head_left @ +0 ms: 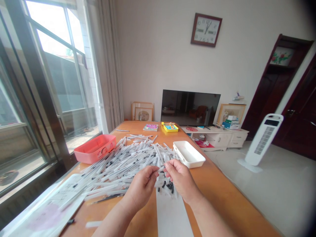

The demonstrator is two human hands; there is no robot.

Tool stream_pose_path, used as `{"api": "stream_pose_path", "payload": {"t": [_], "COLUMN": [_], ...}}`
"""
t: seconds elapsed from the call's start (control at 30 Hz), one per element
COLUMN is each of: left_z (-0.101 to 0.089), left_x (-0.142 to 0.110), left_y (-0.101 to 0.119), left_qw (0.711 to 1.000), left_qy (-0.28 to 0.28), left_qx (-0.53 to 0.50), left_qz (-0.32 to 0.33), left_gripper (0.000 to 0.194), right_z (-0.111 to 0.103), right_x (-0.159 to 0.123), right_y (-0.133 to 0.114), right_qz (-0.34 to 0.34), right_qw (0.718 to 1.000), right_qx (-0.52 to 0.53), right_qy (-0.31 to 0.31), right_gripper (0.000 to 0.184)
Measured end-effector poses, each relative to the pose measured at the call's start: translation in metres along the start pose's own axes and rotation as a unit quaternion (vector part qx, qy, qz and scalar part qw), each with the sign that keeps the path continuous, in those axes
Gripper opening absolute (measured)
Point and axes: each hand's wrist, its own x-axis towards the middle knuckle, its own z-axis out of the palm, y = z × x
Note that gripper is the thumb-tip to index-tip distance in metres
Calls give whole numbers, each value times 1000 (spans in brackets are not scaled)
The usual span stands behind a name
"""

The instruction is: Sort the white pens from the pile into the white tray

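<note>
A big loose heap of white ballpoint pens (pixel 116 169) covers the middle of the orange wooden table (pixel 217 187). Above the heap's near end, my left hand (pixel 142 187) and my right hand (pixel 181 177) meet at their fingertips. Both pinch a thin white pen (pixel 161 169), mostly hidden by my fingers. Several black-tipped pen parts (pixel 168 186) lie just below my right hand. A white rectangular tray (pixel 189 154) stands just beyond my right hand, and its inside shows no pens.
A coral-pink plastic case (pixel 95 148) sits left of the heap, with papers (pixel 49 204) at the near left corner. A yellow box (pixel 171 128) and a booklet (pixel 150 127) lie at the far end. A white paper strip (pixel 171 214) runs under my forearms. A glass window (pixel 59 72) stands along the left.
</note>
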Motion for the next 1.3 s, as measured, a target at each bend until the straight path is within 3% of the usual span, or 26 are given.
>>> {"api": "stream_pose_path", "payload": {"t": [0.23, 0.47, 0.63, 0.9, 1.13, 1.3], "left_z": [2, 2, 3, 2, 2, 2], "left_x": [0, 0, 0, 0, 0, 0], "left_y": [0, -1, 0, -2, 1, -1], "left_qw": [1000, 1000, 1000, 1000, 999, 1000], "left_qy": [-5, -1, 4, -4, -11, -8], "left_qx": [18, -1, 6, 2, 24, 13], "left_qz": [19, 2, 22, 2, 29, 6], "left_gripper": [24, 25, 23, 27, 25, 28], "right_z": [0, 0, -2, -2, -2, -3], "right_x": [2, 2, 1, 0, 2, 1], "right_y": [5, 3, 1, -3, 7, 1], "right_qz": [-57, -29, -45, -19, -35, -16], "right_qw": [990, 998, 993, 998, 993, 998], "right_qx": [-116, -53, -106, -53, -105, -59], "right_qy": [56, 6, 40, 0, 41, 18], "right_gripper": [45, 38, 44, 37, 45, 40]}}
